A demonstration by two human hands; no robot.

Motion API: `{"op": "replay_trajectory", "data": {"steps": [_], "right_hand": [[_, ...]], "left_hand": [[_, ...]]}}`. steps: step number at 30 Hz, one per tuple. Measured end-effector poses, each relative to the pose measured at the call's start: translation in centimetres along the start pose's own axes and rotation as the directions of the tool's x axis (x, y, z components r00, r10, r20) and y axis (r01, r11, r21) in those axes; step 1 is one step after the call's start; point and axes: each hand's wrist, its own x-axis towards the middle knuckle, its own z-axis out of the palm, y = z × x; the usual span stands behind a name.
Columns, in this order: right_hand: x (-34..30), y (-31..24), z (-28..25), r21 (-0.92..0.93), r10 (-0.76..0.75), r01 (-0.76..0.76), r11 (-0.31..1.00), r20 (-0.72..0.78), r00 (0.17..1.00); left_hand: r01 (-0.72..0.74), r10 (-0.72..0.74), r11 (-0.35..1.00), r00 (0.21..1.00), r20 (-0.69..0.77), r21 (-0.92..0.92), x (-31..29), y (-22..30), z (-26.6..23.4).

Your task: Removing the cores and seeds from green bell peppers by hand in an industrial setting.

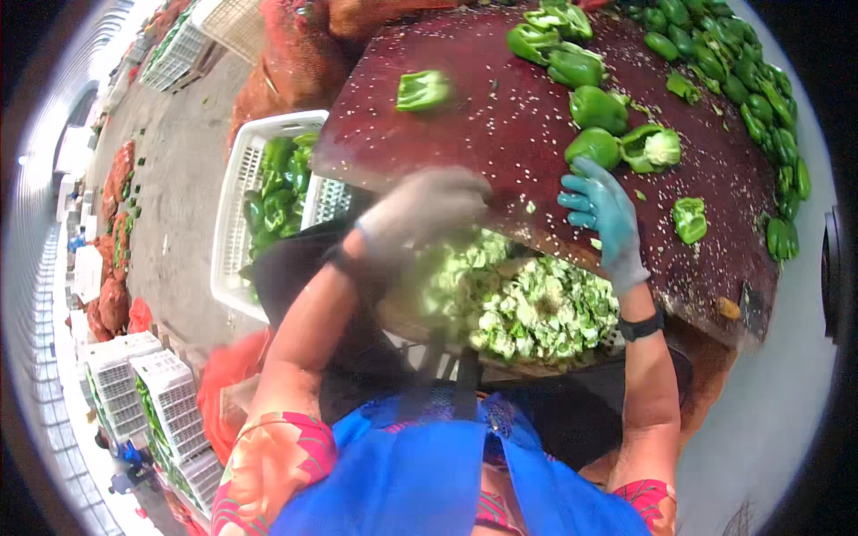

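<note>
Bright-blue fabric apron (384, 469) nearest the camera, over a floral pink-and-orange top (277, 464). Left hand (422, 210) in a greyish-white glove, blurred by motion, at the near edge of a dark-red, seed-strewn tabletop (500, 134). Left fingers clenched, released or grasping: cannot tell, owing to blur. Right hand (609, 223) in a teal-coated glove with a pale cuff, over the tabletop near its front edge; fingers released, loosely extended, slightly parted, pointing leftward. Just beyond those fingers, on the tabletop, a glossy, rounded green bell pepper (593, 147); contact with the fingertips uncertain. Immediately to its right, an opened green pepper with a pale core (660, 147). Well apart toward the upper left, a hollow green pepper piece (423, 90); right of the right hand, a small cut green piece (690, 221). Along the far right edge, a heap of green peppers (751, 89). Below the near edge, between the forearms, a mound of pale-green pepper cores (527, 322). Beyond the left forearm, a white slatted plastic crate (231, 192) of dark-green peppers (279, 179)
</note>
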Motion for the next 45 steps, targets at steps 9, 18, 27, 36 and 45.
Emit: {"op": "replay_trajectory", "data": {"steps": [9, 18, 27, 36, 45], "right_hand": [[-0.1, 0.3, 1.7, -0.062, 0.053, -0.049, 0.997, 0.072, 0.996], [-0.5, -0.2, 1.6, -0.083, 0.017, -0.008, 0.997, 0.108, 0.994], [-1.4, -0.8, 3.0, 0.019, 0.120, -0.125, 0.992, 0.180, 0.976], [1.4, 4.4, 1.2, 0.221, 0.013, -0.025, 0.975, 0.054, 0.998], [0.7, 3.8, 1.4, 0.466, 0.113, -0.166, 0.869, 0.138, 0.984]], "left_hand": [[0.533, -0.051, 0.797, 0.527, -0.848, 0.284, 4.5, -4.8, -10.4], [0.703, -0.404, 0.649, 0.642, -0.652, 0.290, 9.4, -2.3, -7.0], [0.199, -0.023, 0.846, 0.941, -0.339, 0.495, 5.7, 0.6, 4.0], [-0.064, 0.225, 0.901, 0.915, -0.335, 0.430, 7.0, 1.9, 9.3], [0.015, -0.305, 0.884, 0.775, -0.554, -0.466, 4.5, 3.8, 8.6]]}}
